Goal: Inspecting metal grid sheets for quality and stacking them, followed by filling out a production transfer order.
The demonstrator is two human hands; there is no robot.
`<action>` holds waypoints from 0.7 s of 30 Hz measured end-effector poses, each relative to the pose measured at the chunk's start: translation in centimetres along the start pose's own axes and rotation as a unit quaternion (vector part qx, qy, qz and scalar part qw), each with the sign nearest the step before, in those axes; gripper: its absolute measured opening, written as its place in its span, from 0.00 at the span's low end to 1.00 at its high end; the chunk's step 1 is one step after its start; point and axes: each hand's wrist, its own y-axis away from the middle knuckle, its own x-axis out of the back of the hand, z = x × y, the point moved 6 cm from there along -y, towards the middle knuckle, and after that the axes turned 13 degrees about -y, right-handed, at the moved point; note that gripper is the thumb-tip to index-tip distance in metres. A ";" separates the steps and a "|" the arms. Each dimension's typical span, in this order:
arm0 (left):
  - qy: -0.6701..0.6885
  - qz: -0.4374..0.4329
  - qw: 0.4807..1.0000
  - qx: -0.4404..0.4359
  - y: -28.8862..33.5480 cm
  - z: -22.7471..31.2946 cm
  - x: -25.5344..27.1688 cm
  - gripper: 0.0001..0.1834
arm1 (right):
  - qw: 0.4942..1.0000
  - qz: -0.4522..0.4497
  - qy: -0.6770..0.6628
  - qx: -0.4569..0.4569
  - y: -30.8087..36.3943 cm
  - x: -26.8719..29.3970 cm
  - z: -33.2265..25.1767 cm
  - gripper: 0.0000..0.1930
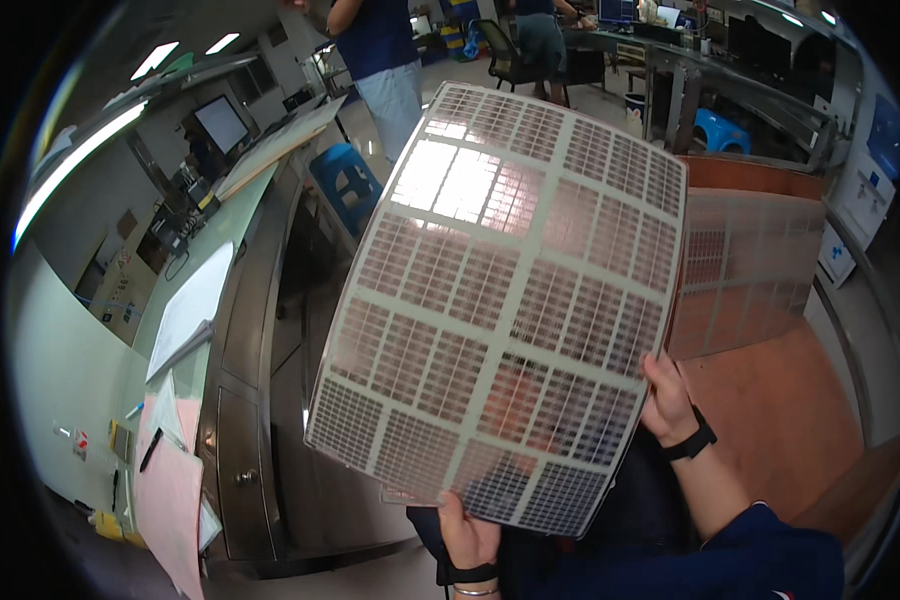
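Gridded sheet (500, 310), a thin translucent panel printed with blocks of fine pinkish squares, hangs in the air in front of you, tilted so its long axis runs from lower left up toward upper right. Your left hand (467, 535) pinches it at the bottom edge, near the lower corner, thumb over the front face. Your right hand (667, 400) grips the right-hand edge a little higher up, fingers curled round the rim; a black band sits on that wrist. So both grips are clamped on the sheet, and both sit at its near, lower end: almost all of the panel rises up and away from your hands, toward the far side, unsupported at its top. Light glares off the upper left blocks. Behind its right edge lies a similar sheet (750, 270) on an orange-brown tabletop (780, 420). To your left runs a steel cabinet (245, 440) with papers (185, 320) on top.
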 end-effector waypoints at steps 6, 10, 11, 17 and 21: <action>0.098 -0.029 0.993 0.051 -1.2 1.6 4.7 0.25 | 0.997 -0.059 -0.047 -0.012 -1.4 1.1 -7.6 0.20; 0.072 -0.174 0.979 0.080 -1.7 1.3 11.2 0.19 | 0.997 0.009 0.040 0.071 -0.5 1.8 -12.0 0.23; -0.001 -0.042 0.995 0.091 -1.4 1.6 10.4 0.21 | 0.996 0.013 0.040 0.083 0.1 2.4 -12.4 0.23; -0.122 0.102 0.981 0.115 -0.5 1.7 11.5 0.24 | 0.998 -0.031 0.058 0.007 2.8 3.6 -12.0 0.23; -0.158 0.201 0.954 0.159 -0.1 2.1 10.3 0.26 | 0.996 -0.070 0.059 -0.006 3.0 3.6 -12.3 0.22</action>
